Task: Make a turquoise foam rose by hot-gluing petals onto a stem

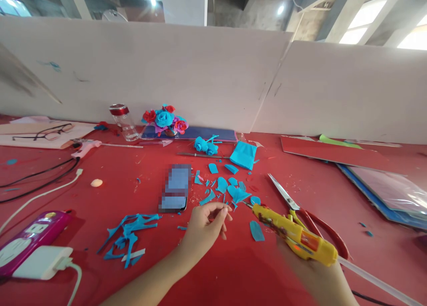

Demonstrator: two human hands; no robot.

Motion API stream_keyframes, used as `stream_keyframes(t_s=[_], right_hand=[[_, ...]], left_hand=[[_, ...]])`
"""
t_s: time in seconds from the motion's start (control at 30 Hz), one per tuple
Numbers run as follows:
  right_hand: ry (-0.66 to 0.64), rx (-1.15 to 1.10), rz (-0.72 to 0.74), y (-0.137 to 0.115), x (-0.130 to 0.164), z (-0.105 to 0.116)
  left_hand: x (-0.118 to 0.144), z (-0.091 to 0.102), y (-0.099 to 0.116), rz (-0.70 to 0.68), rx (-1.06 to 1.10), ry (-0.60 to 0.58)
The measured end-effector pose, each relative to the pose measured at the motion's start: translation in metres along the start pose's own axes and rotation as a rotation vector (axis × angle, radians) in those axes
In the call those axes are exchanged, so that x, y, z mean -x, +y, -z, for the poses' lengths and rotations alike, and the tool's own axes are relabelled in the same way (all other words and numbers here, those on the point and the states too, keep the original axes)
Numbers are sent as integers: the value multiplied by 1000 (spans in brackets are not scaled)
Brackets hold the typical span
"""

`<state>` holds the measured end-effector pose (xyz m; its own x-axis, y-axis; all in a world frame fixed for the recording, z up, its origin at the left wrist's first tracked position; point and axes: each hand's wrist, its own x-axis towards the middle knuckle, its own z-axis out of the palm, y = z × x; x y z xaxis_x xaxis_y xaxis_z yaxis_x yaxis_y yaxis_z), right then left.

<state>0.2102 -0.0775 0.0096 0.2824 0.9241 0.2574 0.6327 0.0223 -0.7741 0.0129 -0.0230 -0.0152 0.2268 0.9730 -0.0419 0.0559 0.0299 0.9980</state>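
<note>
My right hand (310,272) is wrapped round a yellow hot glue gun (293,232), a clear glue stick (376,279) jutting from its back. The gun's nozzle points left, close to the fingertips of my left hand (205,226). The left thumb and fingers are pinched together; a thin blue sliver shows at their tips, but what they hold is too small to make out. Blue petal pieces (237,194) lie just beyond both hands, and one loose petal (256,231) rests below the nozzle. Open scissors (283,192) with red and yellow handles lie beside the gun.
A phone (176,188) and blue scraps (130,235) lie left of my hands. Farther back are blue roses (207,145), a folded blue sheet (243,155), a flower arrangement (165,119) and a glass bottle (125,123). A pink glue gun (87,148) and power strip (36,235) sit left.
</note>
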Motion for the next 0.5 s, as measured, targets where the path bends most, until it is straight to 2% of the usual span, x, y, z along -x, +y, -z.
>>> stream_keyframes(t_s=[0.3, 0.5], right_hand=[[-63, 65, 168, 16, -5, -4], [-91, 51, 197, 17, -7, -4]], left_hand=[[0, 0, 1, 7, -6, -6], [-1, 0, -1, 6, -19, -17]])
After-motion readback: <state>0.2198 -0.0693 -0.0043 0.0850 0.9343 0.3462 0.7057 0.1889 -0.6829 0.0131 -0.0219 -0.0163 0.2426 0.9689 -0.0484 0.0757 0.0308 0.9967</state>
